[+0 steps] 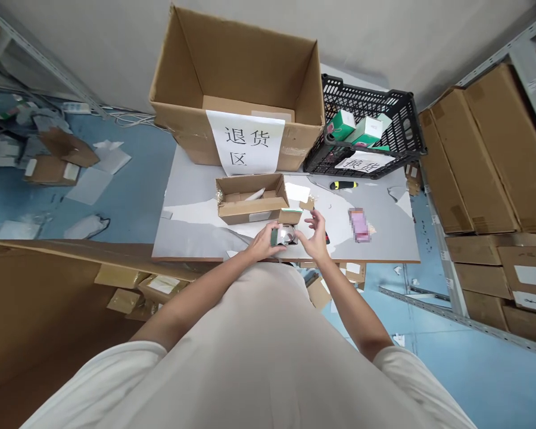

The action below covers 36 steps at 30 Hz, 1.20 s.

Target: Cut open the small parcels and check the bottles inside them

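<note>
Near the table's front edge, my left hand (pixel 265 242) is closed around a small opened box (pixel 274 237) with a dark green side. Its brown flap (pixel 290 216) stands up at the far side. A shiny, silvery round object (pixel 287 234) shows inside the box; its kind I cannot make out. My right hand (pixel 315 237) is at the box's right side with fingers apart, the thumb close to the silvery object. Whether that thumb touches it I cannot tell. Just beyond my hands lies an open, long cardboard box (pixel 254 213) with a pale piece inside.
A large open carton (pixel 187 128) with a paper sign stands at the back, beside a black crate (pixel 402 131) holding green-and-white boxes. A yellow-and-black handled tool (pixel 343 185) and a blurred pink item (pixel 360 225) lie on the table's right. Stacked cartons (pixel 495 149) line the right side.
</note>
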Each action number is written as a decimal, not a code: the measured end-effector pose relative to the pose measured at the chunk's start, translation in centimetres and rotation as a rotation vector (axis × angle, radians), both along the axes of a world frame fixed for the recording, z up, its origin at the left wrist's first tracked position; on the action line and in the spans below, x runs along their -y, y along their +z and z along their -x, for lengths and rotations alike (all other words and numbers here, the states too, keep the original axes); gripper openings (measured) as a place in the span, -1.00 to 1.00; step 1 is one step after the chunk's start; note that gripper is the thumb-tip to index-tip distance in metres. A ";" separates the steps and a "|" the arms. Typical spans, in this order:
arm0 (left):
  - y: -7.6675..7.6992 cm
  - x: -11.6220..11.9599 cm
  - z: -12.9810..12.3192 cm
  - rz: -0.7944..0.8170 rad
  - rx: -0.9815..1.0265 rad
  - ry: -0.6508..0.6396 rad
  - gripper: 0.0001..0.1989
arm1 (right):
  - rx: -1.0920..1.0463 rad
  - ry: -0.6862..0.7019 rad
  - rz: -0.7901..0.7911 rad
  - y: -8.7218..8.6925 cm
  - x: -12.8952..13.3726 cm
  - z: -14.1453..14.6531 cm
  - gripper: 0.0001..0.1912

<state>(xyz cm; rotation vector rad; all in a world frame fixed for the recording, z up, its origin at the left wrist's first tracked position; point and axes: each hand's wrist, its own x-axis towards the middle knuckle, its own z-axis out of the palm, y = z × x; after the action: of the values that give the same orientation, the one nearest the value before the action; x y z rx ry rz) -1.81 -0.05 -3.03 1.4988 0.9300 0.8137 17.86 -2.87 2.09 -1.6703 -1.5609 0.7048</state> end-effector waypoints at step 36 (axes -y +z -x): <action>0.7 -1.6 1.4 -0.058 -0.109 -0.164 -0.19 | 0.845 0.574 0.065 1.6 0.5 2.6 -0.36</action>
<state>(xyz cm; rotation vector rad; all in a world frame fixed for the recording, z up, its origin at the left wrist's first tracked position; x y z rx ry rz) -3.17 1.52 -2.32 1.6603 0.8569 0.6501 15.23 -3.33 3.72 -1.6631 -2.6994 0.3053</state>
